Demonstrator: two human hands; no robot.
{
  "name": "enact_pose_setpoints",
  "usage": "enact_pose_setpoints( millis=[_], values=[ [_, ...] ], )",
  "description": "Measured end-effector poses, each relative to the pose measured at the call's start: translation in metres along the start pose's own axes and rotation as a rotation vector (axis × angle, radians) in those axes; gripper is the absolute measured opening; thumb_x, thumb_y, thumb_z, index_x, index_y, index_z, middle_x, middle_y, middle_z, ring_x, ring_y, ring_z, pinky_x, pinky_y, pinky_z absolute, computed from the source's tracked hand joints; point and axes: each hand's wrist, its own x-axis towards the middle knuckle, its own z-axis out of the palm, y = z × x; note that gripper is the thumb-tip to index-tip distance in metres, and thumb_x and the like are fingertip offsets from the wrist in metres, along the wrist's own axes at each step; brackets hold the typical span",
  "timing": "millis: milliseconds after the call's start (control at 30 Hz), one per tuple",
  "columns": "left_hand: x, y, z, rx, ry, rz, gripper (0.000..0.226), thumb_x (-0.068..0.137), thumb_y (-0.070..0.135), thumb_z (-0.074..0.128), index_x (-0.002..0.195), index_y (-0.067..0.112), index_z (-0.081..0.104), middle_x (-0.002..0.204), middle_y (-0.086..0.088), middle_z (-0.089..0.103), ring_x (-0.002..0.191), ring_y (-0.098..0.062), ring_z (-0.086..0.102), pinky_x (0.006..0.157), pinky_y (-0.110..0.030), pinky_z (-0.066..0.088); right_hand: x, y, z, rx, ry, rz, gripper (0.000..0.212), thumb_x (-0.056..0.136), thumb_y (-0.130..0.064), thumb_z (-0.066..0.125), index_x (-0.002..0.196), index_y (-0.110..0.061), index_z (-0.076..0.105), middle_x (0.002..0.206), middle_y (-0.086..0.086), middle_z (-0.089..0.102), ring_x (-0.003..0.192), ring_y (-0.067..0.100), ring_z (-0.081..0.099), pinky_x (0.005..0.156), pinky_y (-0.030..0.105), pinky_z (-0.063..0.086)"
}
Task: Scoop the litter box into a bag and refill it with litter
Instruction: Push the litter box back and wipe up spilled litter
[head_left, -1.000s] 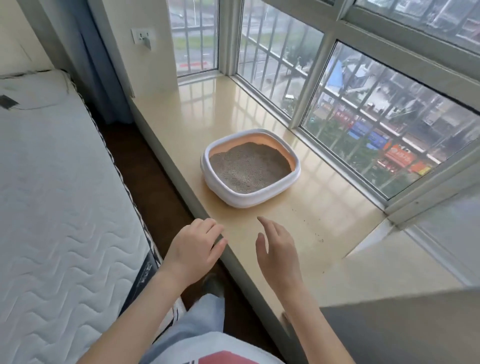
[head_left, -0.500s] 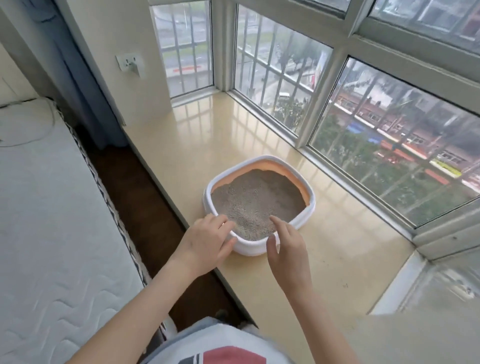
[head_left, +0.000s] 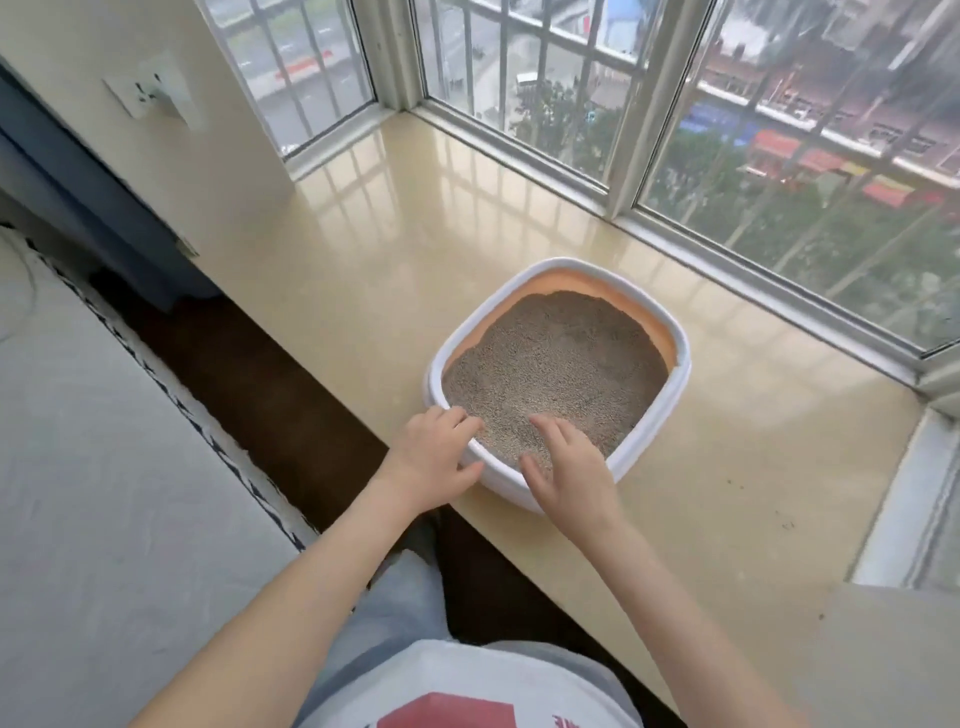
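I've got left hand (head_left: 434, 457) and right hand (head_left: 569, 470) gripping the near rim of the box (head_left: 675, 384) at frame centre; litter (head_left: 556, 364) unscooped, no bag visible, everything left.

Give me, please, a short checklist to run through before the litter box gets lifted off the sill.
1. Left hand on the box rim, fingers inside, thumb outside: ok.
2. Right hand on the near rim, fingers over the litter: ok, though whether it grips yet: cannot tell.
3. Box sits flat on the sill: ok.
4. Litter below the rim, unlikely to spill: ok.
5. Bag and scoop within reach: cannot tell, none in view.
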Motion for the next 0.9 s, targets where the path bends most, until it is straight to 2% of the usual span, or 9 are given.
enact_pose_setpoints(
  millis=[133,300,400,500,600,667,733,800,900],
  values=[
    [0.041,-0.056,0.02,0.028,-0.169,0.15,0.055,0.072,0.049,0.042,0.113,0.018,0.061,0.101,-0.001,0.063,0.09,-0.023,0.06,0.07,-0.037,0.053,0.032,0.004,0.072,0.003,-0.221,0.248,0.047,0.096,-0.037,0.046,0.137,-0.014,0.047,0.13,0.003,0.056,0.118,0.023,0.053,0.096,0.037,0.042],
    [0.075,-0.1,0.041,0.03,-0.231,0.356,0.054,0.074,0.046,0.048,0.117,0.016,0.059,0.107,-0.007,0.06,0.101,-0.026,0.056,0.084,-0.036,0.05,0.04,0.014,0.13,-0.275,-0.545,0.453,0.046,0.098,-0.05,0.033,0.136,-0.024,0.04,0.121,0.003,0.06,0.11,0.027,0.056,0.088,0.039,0.04],
    [0.1,-0.109,0.067,0.136,-0.294,0.525,0.052,0.072,0.046,0.046,0.11,0.015,0.06,0.101,-0.01,0.06,0.104,-0.032,0.055,0.094,-0.039,0.046,0.045,0.019,0.14,-0.354,-0.595,0.534,0.038,0.098,-0.049,0.033,0.121,-0.022,0.045,0.119,0.002,0.059,0.109,0.026,0.057,0.087,0.04,0.039],
    [0.119,-0.107,0.092,0.213,-0.342,0.596,0.046,0.077,0.049,0.052,0.105,0.014,0.06,0.098,-0.009,0.06,0.099,-0.033,0.055,0.095,-0.043,0.037,0.045,0.02,0.143,-0.387,-0.579,0.562,0.037,0.098,-0.05,0.034,0.117,-0.02,0.046,0.118,0.003,0.059,0.109,0.027,0.057,0.086,0.04,0.039],
    [0.123,-0.11,0.105,0.302,-0.485,0.614,0.044,0.091,0.049,0.045,0.116,0.014,0.054,0.112,-0.011,0.057,0.108,-0.033,0.05,0.101,-0.044,0.03,0.046,0.017,0.146,-0.419,-0.607,0.58,0.039,0.1,-0.049,0.033,0.12,-0.018,0.044,0.12,0.006,0.057,0.11,0.028,0.055,0.088,0.041,0.038],
    [0.125,-0.116,0.111,0.318,-0.491,0.645,0.037,0.093,0.045,0.042,0.112,0.015,0.053,0.108,-0.008,0.058,0.103,-0.03,0.052,0.094,-0.043,0.033,0.048,0.016,0.145,-0.419,-0.618,0.588,0.04,0.1,-0.049,0.033,0.122,-0.017,0.043,0.122,0.007,0.056,0.111,0.029,0.055,0.089,0.041,0.037],
    [0.128,-0.118,0.113,0.326,-0.48,0.688,0.031,0.086,0.045,0.046,0.094,0.017,0.056,0.088,-0.003,0.059,0.084,-0.027,0.058,0.078,-0.039,0.043,0.049,0.017,0.146,-0.401,-0.632,0.591,0.041,0.1,-0.048,0.032,0.123,-0.016,0.042,0.122,0.007,0.055,0.111,0.03,0.054,0.091,0.043,0.036],
    [0.134,-0.124,0.12,0.274,-0.384,0.749,0.027,0.079,0.046,0.049,0.084,0.019,0.056,0.076,0.002,0.057,0.071,-0.022,0.057,0.067,-0.034,0.046,0.05,0.018,0.146,-0.393,-0.64,0.607,0.041,0.1,-0.048,0.032,0.124,-0.016,0.041,0.123,0.007,0.054,0.111,0.03,0.053,0.092,0.044,0.036],
    [0.134,-0.129,0.121,0.23,-0.357,0.802,0.03,0.084,0.044,0.036,0.081,0.021,0.055,0.075,0.004,0.055,0.071,-0.02,0.054,0.065,-0.033,0.045,0.051,0.015,0.147,-0.421,-0.647,0.613,0.041,0.1,-0.046,0.035,0.127,-0.015,0.038,0.125,0.006,0.053,0.111,0.029,0.053,0.093,0.043,0.036]
  ],
)
